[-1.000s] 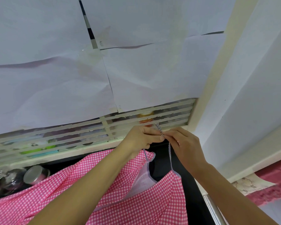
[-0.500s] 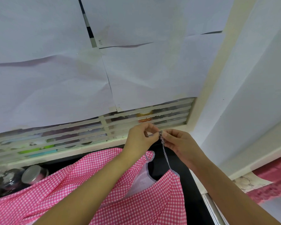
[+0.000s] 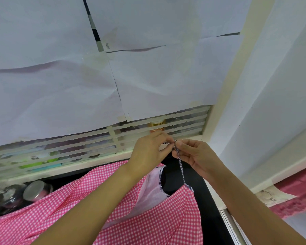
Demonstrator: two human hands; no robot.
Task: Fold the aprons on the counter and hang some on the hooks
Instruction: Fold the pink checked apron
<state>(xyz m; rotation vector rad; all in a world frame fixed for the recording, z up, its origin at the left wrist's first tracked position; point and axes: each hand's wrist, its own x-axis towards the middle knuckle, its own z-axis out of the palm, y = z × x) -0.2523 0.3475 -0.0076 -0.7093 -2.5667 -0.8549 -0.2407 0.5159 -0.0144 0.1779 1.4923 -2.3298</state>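
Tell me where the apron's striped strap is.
Head view, right of centre: striped strap, pinched by left hand and right hand, above the pink apron.

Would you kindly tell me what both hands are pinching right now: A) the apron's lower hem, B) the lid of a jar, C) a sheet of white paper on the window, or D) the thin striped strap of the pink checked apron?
D: the left hand and right hand meet fingertip to fingertip on the striped strap, which runs down to the pink checked apron.
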